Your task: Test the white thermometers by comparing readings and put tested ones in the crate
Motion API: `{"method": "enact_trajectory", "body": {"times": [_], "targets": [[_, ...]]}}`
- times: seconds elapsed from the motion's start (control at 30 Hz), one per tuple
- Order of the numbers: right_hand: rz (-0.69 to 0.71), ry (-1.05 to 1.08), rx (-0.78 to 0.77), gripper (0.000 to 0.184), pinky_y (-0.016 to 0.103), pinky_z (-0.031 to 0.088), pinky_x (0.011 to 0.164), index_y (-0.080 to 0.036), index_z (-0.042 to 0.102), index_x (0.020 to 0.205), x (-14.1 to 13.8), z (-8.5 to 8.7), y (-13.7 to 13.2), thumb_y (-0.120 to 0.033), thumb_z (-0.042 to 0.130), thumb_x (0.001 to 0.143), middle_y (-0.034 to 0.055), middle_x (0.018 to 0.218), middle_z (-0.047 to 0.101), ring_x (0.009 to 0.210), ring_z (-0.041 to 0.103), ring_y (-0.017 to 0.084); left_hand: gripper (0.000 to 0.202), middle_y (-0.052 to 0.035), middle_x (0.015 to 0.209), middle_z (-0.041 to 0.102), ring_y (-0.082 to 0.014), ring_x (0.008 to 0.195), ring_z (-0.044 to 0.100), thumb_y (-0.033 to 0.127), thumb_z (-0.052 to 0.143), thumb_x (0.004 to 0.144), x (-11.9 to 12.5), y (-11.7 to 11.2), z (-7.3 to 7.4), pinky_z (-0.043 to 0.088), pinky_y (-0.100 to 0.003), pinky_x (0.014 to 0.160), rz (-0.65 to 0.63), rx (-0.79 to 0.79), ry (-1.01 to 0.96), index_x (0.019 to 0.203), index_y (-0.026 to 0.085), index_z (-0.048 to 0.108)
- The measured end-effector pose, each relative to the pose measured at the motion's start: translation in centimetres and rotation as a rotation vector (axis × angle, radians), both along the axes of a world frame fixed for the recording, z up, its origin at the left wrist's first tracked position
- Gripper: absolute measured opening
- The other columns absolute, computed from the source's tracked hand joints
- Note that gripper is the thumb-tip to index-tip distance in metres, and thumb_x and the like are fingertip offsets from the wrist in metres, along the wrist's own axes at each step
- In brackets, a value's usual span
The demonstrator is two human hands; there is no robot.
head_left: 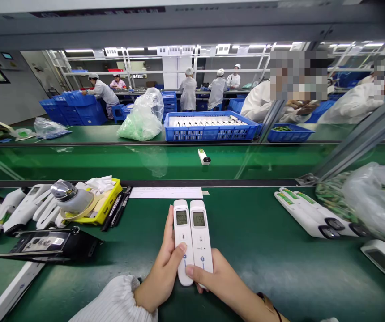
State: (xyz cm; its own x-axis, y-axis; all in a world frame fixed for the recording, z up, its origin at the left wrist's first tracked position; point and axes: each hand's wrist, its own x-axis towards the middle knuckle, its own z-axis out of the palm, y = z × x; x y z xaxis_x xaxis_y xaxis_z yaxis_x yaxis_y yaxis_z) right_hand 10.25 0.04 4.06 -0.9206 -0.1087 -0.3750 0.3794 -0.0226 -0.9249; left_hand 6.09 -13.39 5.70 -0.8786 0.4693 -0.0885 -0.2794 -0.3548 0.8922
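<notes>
Two white infrared thermometers are held upright side by side in the middle of the head view, screens facing me. My left hand is closed round the left thermometer, its thumb lying on the front beside the buttons. The right thermometer is gripped by my right hand, whose thumb presses low on its face. Both small screens show dark characters; the right one seems to read "CA2". The backs of the thermometers and most of my fingers are hidden.
More thermometers lie at the left, by a yellow tray, a metal-topped bottle and black markers. Thermometers with green battery bays lie right, beside a plastic bag. One sits on the green conveyor; co-workers sit beyond.
</notes>
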Motion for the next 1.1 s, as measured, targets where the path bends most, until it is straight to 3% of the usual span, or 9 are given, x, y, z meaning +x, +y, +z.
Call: {"method": "enact_trajectory", "body": {"times": [0.1, 0.27, 0.4, 0.6, 0.73, 0.83, 0.97, 1.1], "targets": [[0.013, 0.004, 0.003, 0.059, 0.020, 0.035, 0.043, -0.013, 0.059, 0.075, -0.2, 0.6, -0.1, -0.069, 0.070, 0.060, -0.0006, 0.059, 0.057, 0.045, 0.045, 0.007, 0.070, 0.0079, 0.156, 0.016, -0.0226, 0.143, 0.017, 0.040, 0.050, 0.091, 0.0, 0.0, 0.0, 0.038, -0.032, 0.108, -0.007, -0.009, 0.016, 0.147, 0.042, 0.008], [0.033, 0.006, 0.020, 0.059, 0.021, 0.035, 0.044, -0.012, 0.059, 0.075, -0.3, 1.4, 0.0, -0.069, 0.070, 0.060, -0.0015, 0.057, 0.055, 0.045, 0.044, 0.007, 0.073, 0.0037, 0.157, 0.017, -0.0252, 0.140, 0.027, 0.042, 0.049, 0.091, -0.1, 0.0, -0.1, 0.040, -0.036, 0.107, -0.022, -0.023, 0.030, 0.148, 0.040, 0.003], [0.044, 0.019, 0.025, 0.057, 0.021, 0.035, 0.044, -0.012, 0.059, 0.074, -0.4, 1.5, 0.0, -0.067, 0.069, 0.062, -0.0012, 0.057, 0.054, 0.045, 0.045, 0.007, 0.072, 0.0016, 0.156, 0.018, -0.0241, 0.142, 0.020, 0.040, 0.049, 0.091, -0.1, 0.0, -0.1, 0.035, -0.035, 0.110, 0.011, -0.040, 0.069, 0.149, 0.036, 0.006], [0.033, 0.011, 0.034, 0.046, 0.020, 0.036, 0.043, -0.012, 0.060, 0.075, -0.4, 2.0, -0.1, -0.056, 0.069, 0.065, -0.0010, 0.058, 0.054, 0.045, 0.045, 0.007, 0.073, 0.0053, 0.158, 0.004, -0.0208, 0.143, 0.016, 0.040, 0.045, 0.093, -0.2, 0.0, 0.0, 0.031, -0.030, 0.112, -0.032, -0.063, 0.104, 0.148, 0.038, -0.003], [0.036, 0.014, 0.037, 0.039, 0.019, 0.037, 0.043, -0.011, 0.063, 0.080, -0.4, 2.3, 0.1, -0.047, 0.069, 0.066, -0.0003, 0.060, 0.057, 0.045, 0.046, 0.006, 0.079, 0.0048, 0.158, 0.002, -0.0237, 0.144, 0.011, 0.043, 0.049, 0.090, -0.1, 0.1, 0.1, 0.031, -0.036, 0.112, 0.017, -0.100, 0.090, 0.148, 0.035, -0.004], [0.051, 0.002, 0.036, 0.034, 0.018, 0.039, 0.043, -0.011, 0.063, 0.083, -0.5, 2.1, 0.5, -0.039, 0.070, 0.066, 0.0002, 0.063, 0.060, 0.045, 0.048, 0.006, 0.082, 0.0001, 0.158, 0.013, -0.0251, 0.138, 0.030, 0.040, 0.053, 0.089, -0.1, 0.3, 0.1, 0.039, -0.036, 0.106, 0.020, -0.083, 0.065, 0.148, 0.037, -0.004], [0.086, 0.031, 0.043, 0.031, 0.018, 0.037, 0.037, -0.012, 0.060, 0.086, -0.8, 1.5, 1.2, -0.037, 0.068, 0.070, -0.0004, 0.059, 0.059, 0.041, 0.049, 0.008, 0.082, -0.0036, 0.151, 0.032, -0.0206, 0.111, 0.058, 0.034, 0.056, 0.087, -0.3, 0.7, -0.5, 0.050, -0.033, 0.092, 0.001, -0.029, 0.007, 0.147, 0.041, 0.001], [-0.031, 0.048, 0.147, 0.042, 0.020, 0.035, 0.034, -0.016, 0.052, 0.104, -1.4, 1.0, 2.6, -0.046, 0.062, 0.078, -0.0019, 0.062, 0.058, 0.037, 0.047, 0.009, 0.084, -0.0063, 0.112, 0.062, -0.0157, 0.086, 0.064, 0.031, 0.062, 0.083, -1.6, 0.6, -0.7, 0.052, -0.026, 0.076, 0.100, -0.100, 0.048, 0.147, 0.033, 0.009]]}}
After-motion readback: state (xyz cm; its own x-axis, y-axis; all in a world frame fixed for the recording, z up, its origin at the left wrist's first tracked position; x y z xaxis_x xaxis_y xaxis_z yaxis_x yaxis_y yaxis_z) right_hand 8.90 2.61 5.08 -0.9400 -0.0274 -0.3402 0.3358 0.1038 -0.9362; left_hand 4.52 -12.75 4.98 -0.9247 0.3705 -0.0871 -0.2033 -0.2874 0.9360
